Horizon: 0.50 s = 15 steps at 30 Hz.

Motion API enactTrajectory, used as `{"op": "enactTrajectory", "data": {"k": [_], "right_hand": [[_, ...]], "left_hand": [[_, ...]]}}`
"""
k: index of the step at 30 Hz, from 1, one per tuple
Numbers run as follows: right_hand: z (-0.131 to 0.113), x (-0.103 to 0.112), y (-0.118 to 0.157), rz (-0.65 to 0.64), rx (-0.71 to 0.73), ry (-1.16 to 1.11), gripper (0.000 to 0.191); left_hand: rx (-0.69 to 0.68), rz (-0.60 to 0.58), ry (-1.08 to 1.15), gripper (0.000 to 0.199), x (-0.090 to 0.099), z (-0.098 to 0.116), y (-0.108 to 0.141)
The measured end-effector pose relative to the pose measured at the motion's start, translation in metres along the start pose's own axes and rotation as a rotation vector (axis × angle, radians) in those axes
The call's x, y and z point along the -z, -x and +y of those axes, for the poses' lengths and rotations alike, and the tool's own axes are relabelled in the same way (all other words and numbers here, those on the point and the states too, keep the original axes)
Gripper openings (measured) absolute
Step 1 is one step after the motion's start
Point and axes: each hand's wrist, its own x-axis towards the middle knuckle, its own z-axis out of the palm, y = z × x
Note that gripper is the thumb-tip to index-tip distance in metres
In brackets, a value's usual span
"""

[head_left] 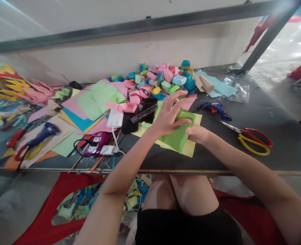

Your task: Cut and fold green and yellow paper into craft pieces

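Observation:
A sheet of green paper [177, 140] is tilted up over pale yellow paper [192, 150] near the table's front edge. My right hand [198, 133] pinches its right edge between thumb and fingers. My left hand [169, 114] is over the upper left part of the sheet, fingers apart and slightly bent, the thumb lying along the paper's face. Part of the sheet is hidden behind this hand. Red-and-yellow handled scissors [252, 137] lie to the right, blades pointing left. Behind them rests a blue glue gun [215, 109]. A clear ruler [144, 113] lies left of my left hand.
Folded paper pieces [163, 80] are heaped against the wall. Coloured sheets [96, 98], a purple power socket [97, 143] with a white charger, and another glue gun [44, 134] lie on the left. A metal bar [120, 29] crosses above the table. Scraps [133, 199] fill the space below.

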Motion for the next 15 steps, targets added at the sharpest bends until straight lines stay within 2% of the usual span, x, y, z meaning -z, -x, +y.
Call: {"op": "enactTrajectory", "data": {"k": [2, 4, 7, 9, 11, 15], "right_hand": [[0.001, 0.006, -0.003, 0.006, 0.033, 0.008, 0.082], [-0.001, 0.015, -0.005, 0.062, 0.094, -0.001, 0.085], [-0.009, 0.031, -0.005, 0.276, 0.173, 0.012, 0.062], [-0.015, 0.039, -0.003, 0.389, 0.160, 0.093, 0.047], [-0.023, 0.044, -0.001, 0.414, 0.134, 0.220, 0.040], [-0.038, 0.043, 0.005, 0.402, 0.165, 0.489, 0.034]], "left_hand": [[0.060, 0.049, -0.058, 0.077, -0.001, -0.002, 0.001], [0.158, -0.013, -0.055, 0.076, 0.002, -0.005, -0.001], [0.273, -0.186, 0.065, 0.061, 0.010, -0.010, -0.006], [0.315, -0.272, 0.152, 0.049, 0.015, -0.011, -0.008], [0.345, -0.304, 0.194, 0.041, 0.018, -0.011, -0.009], [0.376, -0.274, 0.155, 0.032, 0.021, -0.008, -0.009]]}}
